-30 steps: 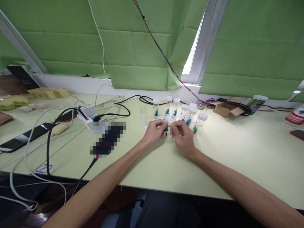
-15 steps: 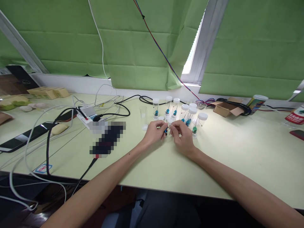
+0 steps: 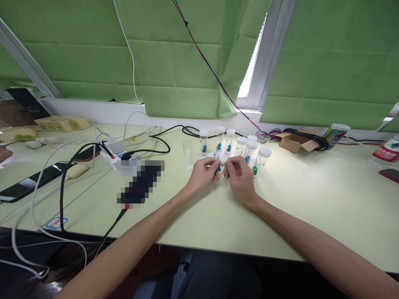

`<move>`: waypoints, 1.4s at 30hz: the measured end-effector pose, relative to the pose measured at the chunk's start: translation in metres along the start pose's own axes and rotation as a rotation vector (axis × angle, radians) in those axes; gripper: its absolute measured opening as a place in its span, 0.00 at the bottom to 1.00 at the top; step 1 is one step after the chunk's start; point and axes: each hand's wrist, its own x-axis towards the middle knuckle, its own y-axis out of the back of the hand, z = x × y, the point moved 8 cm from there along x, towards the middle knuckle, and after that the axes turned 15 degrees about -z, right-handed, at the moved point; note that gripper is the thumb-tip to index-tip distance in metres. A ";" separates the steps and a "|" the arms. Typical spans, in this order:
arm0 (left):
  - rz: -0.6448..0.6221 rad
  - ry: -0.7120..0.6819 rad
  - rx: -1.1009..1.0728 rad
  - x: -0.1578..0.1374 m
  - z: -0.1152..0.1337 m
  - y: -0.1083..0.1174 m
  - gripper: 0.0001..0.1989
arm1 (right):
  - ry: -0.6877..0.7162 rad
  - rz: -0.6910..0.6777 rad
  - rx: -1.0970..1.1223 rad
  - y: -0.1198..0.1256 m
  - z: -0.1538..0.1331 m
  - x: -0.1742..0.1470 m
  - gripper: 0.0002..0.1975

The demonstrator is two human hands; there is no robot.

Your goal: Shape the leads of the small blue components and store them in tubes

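My left hand (image 3: pixel 204 173) is closed in a pinch around a small blue piece (image 3: pixel 218 168) with a thin stem; the fingers cover most of it. My right hand (image 3: pixel 239 176) is pinched close beside it, its fingertips almost touching the left ones. What the right fingers hold, if anything, is too small to tell. Just behind the hands stand several clear tubes with white lids (image 3: pixel 203 143), holding small blue pieces on thin wires. A similar tube with a green piece (image 3: pixel 255 169) stands by my right hand. Left of my left hand is a clear tube (image 3: pixel 187 155) with nothing visible inside.
A power strip (image 3: pixel 116 155) with tangled cables lies left, beside a blurred dark device (image 3: pixel 141 182) and a black phone-like slab (image 3: pixel 35 180). An open cardboard box (image 3: pixel 297 142) and a printed can (image 3: pixel 338 136) stand back right. Another person's hand (image 3: pixel 4 153) shows at the left edge.
My right fingers have shifted slightly and curled differently beside the blue piece. My left hand keeps its pinch almost unmoved. The other person's hand at the left edge has changed position.
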 end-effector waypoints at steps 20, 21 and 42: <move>-0.009 -0.086 -0.038 0.003 -0.005 0.001 0.15 | -0.021 0.113 -0.080 0.009 0.005 -0.002 0.08; -0.006 -0.088 -0.034 0.003 -0.004 0.002 0.15 | -0.020 0.115 -0.086 0.010 0.005 -0.002 0.08; -0.042 -0.105 -0.055 0.004 -0.004 0.000 0.14 | -0.121 0.150 -0.102 0.015 0.014 -0.003 0.12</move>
